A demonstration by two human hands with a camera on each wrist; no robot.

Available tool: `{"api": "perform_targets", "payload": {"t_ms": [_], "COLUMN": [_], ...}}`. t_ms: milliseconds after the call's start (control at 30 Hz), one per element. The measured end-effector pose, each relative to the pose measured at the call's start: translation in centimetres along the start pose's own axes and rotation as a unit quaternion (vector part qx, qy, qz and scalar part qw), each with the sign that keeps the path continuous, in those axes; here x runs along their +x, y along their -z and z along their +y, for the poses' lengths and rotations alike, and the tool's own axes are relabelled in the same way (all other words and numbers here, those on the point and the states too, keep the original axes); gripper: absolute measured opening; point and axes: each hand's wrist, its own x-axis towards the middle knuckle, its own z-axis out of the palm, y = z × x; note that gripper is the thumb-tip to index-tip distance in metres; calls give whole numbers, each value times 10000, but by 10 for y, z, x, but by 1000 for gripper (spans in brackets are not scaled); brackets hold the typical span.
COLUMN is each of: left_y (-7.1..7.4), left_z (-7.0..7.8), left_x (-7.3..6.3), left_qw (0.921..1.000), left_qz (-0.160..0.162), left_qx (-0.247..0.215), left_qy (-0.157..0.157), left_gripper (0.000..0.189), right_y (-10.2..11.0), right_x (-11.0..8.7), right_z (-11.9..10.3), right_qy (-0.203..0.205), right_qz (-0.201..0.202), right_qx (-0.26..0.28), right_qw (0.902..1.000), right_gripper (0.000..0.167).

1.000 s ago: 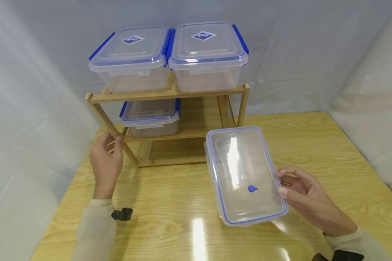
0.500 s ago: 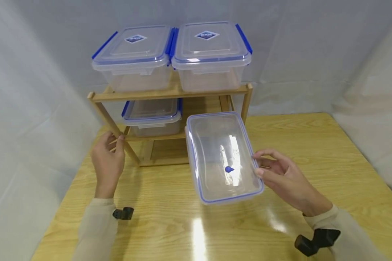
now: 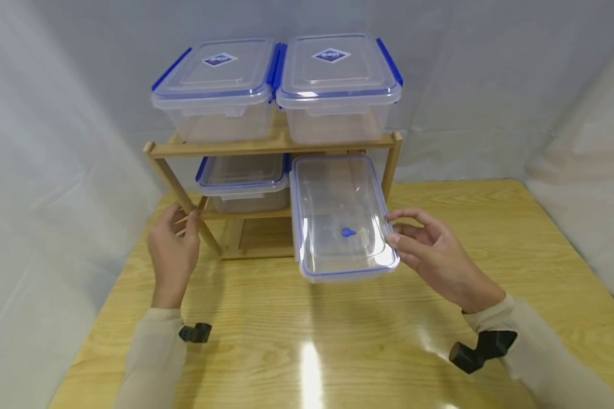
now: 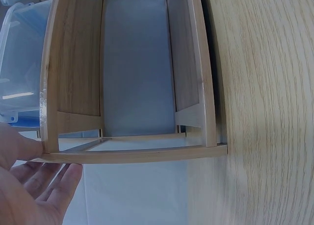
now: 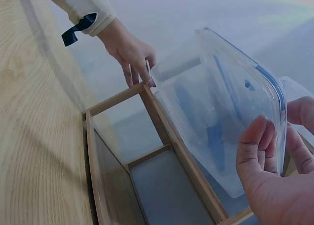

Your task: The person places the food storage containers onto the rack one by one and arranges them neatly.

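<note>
My right hand [image 3: 435, 258] pinches the right edge of a clear plastic food container [image 3: 337, 210] with a blue seal line and a small blue valve. The container is tilted, its far end at the middle tier of a wooden rack [image 3: 281, 149], to the right of another lidded container [image 3: 245, 179] on that tier. In the right wrist view, thumb and fingers [image 5: 252, 146] lie on either side of the container's rim. My left hand [image 3: 175, 253] grips the rack's left front post; in the left wrist view the thumb and fingers [image 4: 61, 188] stand around the wood [image 4: 122, 156].
Two lidded containers, one on the left [image 3: 215, 85] and one on the right [image 3: 340, 85], stand side by side on the top tier. The rack's bottom tier [image 3: 266, 234] lies low over the wooden table [image 3: 266, 329]. Pale curtains [image 3: 465, 85] surround the table.
The right hand has carried the container forward, up and to the left, from over the table to the middle tier's front. My left hand keeps its grip on the post.
</note>
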Motion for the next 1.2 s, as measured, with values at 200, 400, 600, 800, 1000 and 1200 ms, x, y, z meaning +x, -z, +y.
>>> {"api": "perform_targets", "payload": {"t_ms": [200, 400, 600, 800, 1000, 1200], "left_y": [-1, -1, 0, 1, 0, -1], "left_z": [0, 1, 2, 3, 1, -1], "left_x": [0, 0, -1, -1, -1, 0], "left_qw": [10000, 10000, 10000, 10000, 10000, 10000], "left_qz": [6, 34, 19, 21, 61, 79], "left_qx": [18, 31, 10, 5, 20, 28], "left_qy": [-13, -39, 16, 19, -33, -15], "left_gripper": [26, 26, 26, 26, 25, 24], "right_y": [0, 0, -1, -3, -3, -4], "right_x": [10, 19, 27, 30, 34, 36], "right_z": [-1, -2, -5, -10, -14, -14], "right_qy": [-230, -399, -435, -583, -557, -406], "right_qz": [296, 469, 530, 582, 334, 112], "right_qx": [102, 199, 295, 170, 14, -398], "right_qw": [9992, 9979, 9972, 9965, 9979, 9983], "right_gripper": [30, 32, 35, 40, 55, 80]}}
